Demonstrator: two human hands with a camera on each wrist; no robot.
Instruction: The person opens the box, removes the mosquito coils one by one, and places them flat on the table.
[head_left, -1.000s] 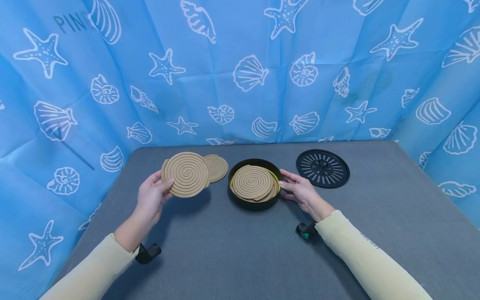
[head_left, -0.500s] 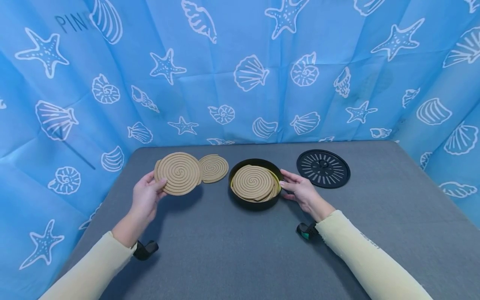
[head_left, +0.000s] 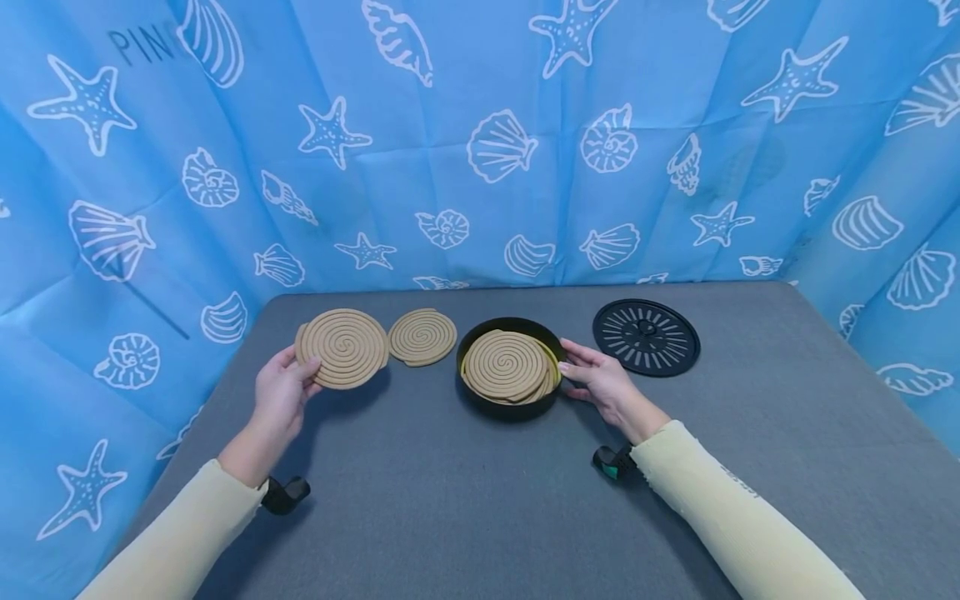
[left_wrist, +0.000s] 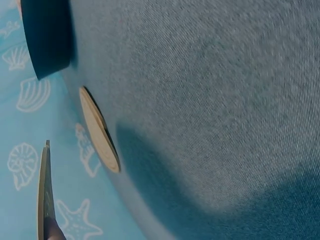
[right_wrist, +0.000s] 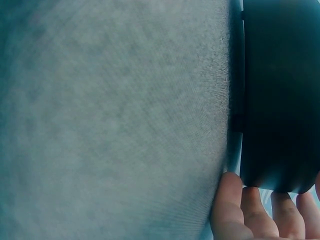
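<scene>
Head view, tan coils (head_left: 504, 364) inside black container (head_left: 508, 412), right hand (head_left: 603, 385) gripping its side, left hand (head_left: 281, 392) pinching another coil (head_left: 343, 348).

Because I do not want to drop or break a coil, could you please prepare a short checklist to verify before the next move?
1. Left grip has the held coil by its edge: ok.
2. Held coil is lifted off the table: ok.
3. Right grip is at the tin, fingers against the outer wall: ok.
4. Lid is off the tin, lying to its right: ok.
5. Coils in the tin are neatly aligned: not ok, lower edges stick out from under the top one.
6. Held coil is one single piece, not a joined pair: cannot tell.
</scene>
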